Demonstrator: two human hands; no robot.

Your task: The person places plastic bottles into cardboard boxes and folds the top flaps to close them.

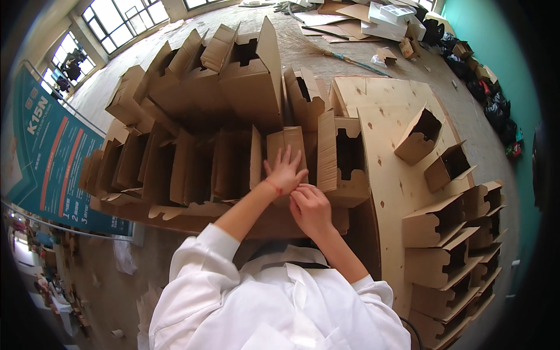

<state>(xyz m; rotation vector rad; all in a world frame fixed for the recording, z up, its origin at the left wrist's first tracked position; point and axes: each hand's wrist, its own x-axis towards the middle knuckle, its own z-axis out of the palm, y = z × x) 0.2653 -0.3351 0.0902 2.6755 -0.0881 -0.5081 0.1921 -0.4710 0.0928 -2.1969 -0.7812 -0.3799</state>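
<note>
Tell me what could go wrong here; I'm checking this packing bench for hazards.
The left hand presses flat on a cardboard flap while the right hand works close beside it, so an edge could cut a finger. The tall boxes behind lean crowded together and might topple onto the hands.

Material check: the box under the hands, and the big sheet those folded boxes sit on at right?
Box under the left hand and right hand: the brown box looks like matte, uncoated corrugated cardboard, with die-cut flaps and creased folds. Sheet: probably unfinished plywood, pale with dark knots and faint grain; rigid board cannot be ruled out.
</note>
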